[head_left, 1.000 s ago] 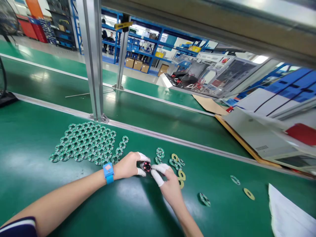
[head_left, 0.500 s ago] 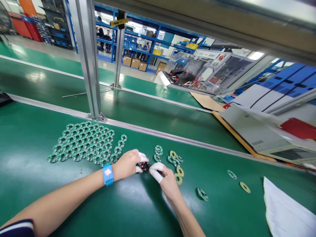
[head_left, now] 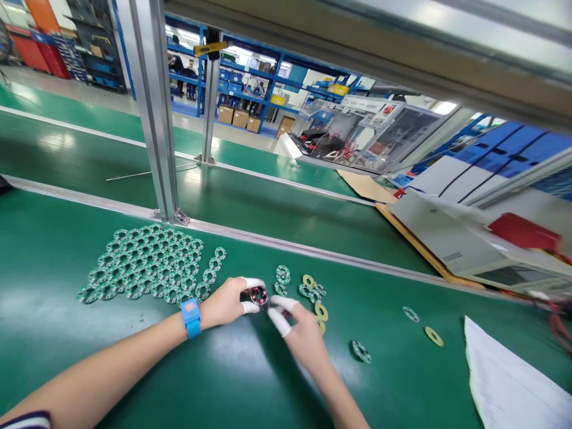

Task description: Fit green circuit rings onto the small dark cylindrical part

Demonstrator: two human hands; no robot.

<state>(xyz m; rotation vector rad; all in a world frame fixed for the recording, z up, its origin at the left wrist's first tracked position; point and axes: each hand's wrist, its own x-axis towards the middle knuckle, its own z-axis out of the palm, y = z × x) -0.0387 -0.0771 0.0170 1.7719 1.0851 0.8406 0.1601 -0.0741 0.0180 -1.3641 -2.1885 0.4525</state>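
Observation:
Both my hands meet over the green table mat (head_left: 53, 310). My left hand (head_left: 227, 302), with white finger cots and a blue wrist strap (head_left: 190, 317), grips a small round black part with red dots (head_left: 258, 295). My right hand (head_left: 300, 330), also in finger cots, touches the same part from the right with its fingertips. A large sheet of joined green ring-shaped circuit boards (head_left: 147, 262) lies to the left of my hands. Loose green rings (head_left: 282, 274) and yellow rings (head_left: 320, 311) lie just beyond and to the right.
An aluminium post (head_left: 152, 113) stands behind the ring sheet on a metal rail. More loose rings (head_left: 360, 351) and a yellow one (head_left: 433, 336) lie to the right. White paper (head_left: 513, 387) sits at the lower right. Boxes and white panels (head_left: 447, 238) crowd the right side.
The black part has turned so its red-dotted face shows more. My hands stay together on it; the view shifted slightly.

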